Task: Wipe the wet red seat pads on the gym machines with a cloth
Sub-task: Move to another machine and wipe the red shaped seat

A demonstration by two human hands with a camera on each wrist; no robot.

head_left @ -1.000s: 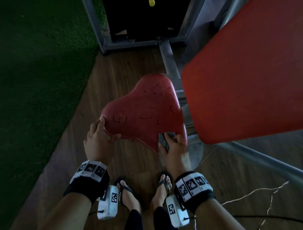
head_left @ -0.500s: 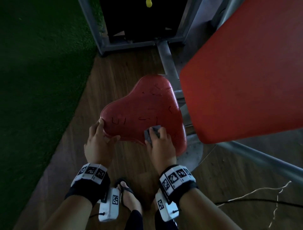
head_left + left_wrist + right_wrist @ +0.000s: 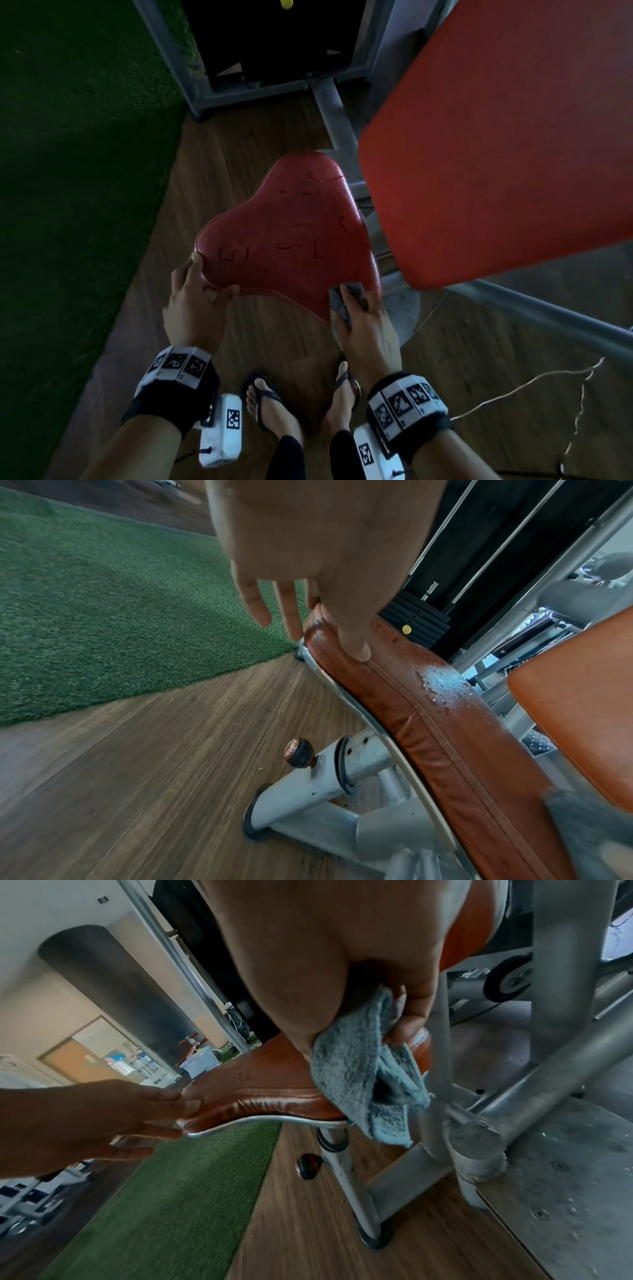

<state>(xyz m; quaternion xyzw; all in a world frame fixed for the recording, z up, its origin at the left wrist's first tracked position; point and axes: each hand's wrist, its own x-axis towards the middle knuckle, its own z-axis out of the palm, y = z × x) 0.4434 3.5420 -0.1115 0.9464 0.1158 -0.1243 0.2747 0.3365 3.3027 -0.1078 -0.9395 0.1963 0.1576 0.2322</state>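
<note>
From the head view, my left hand [image 3: 191, 301] grips the red seat pad's [image 3: 287, 240] near left corner while my right hand [image 3: 366, 318] presses a bunched grey cloth [image 3: 342, 301] on its near right corner. At my left wrist, water beads on the pad's edge; the cloth is a blur. At my right wrist, my palm hides the cloth's top.
</note>
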